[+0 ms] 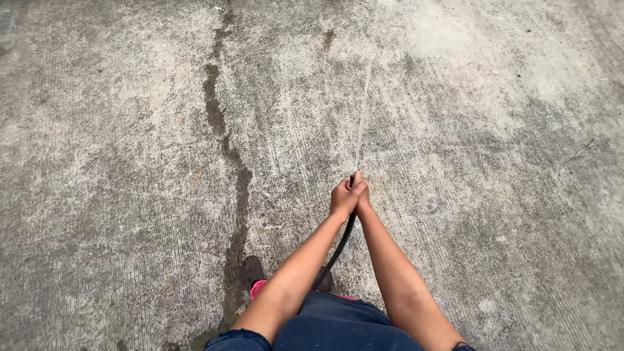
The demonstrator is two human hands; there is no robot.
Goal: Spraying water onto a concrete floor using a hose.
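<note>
- A thin black hose [342, 242] runs up between the two forearms, from the lap to the two hands, so its long axis lies nearly straight away from the body, leaning slightly to the right at the far end.
- The left hand [342, 197] wraps the hose end, its fingers clenched round it with the knuckles turned to the left.
- The right hand [362, 195] presses against the left from the other side, its fingers also closed on the same end; both hands touch, neither nearer to the tip than the other as far as can be seen.
- The tip of the hose just shows above the hands, and a narrow stream of water [363, 110] leaves it along the same line, out over the concrete floor [494, 162].
- A dark wet crack [224, 143] runs through the floor to the left of the arms, well apart from the stream.
- A dark shoe with a pink edge [253, 274] stands beneath the left forearm.
</note>
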